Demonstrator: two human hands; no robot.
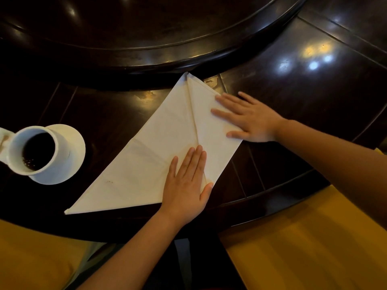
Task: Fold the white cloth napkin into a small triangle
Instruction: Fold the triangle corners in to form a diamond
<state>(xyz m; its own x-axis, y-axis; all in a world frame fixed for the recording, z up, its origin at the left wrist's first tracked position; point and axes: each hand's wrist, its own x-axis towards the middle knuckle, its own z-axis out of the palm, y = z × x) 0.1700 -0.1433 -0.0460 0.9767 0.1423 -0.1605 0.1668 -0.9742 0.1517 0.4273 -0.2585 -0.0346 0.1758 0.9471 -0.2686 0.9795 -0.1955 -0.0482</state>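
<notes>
The white cloth napkin (159,151) lies flat on the dark, glossy wooden counter (293,84), a long triangle with its right corner folded in along a sharp crease. The cloth is matte and faintly stained. The left hand (186,185) lies open, palm down, pressing its near edge; the right hand (249,120) lies open and flat on the folded flap; neither grips anything. To the left, a white cup (33,151) of dark liquid stands on a saucer (71,147).
</notes>
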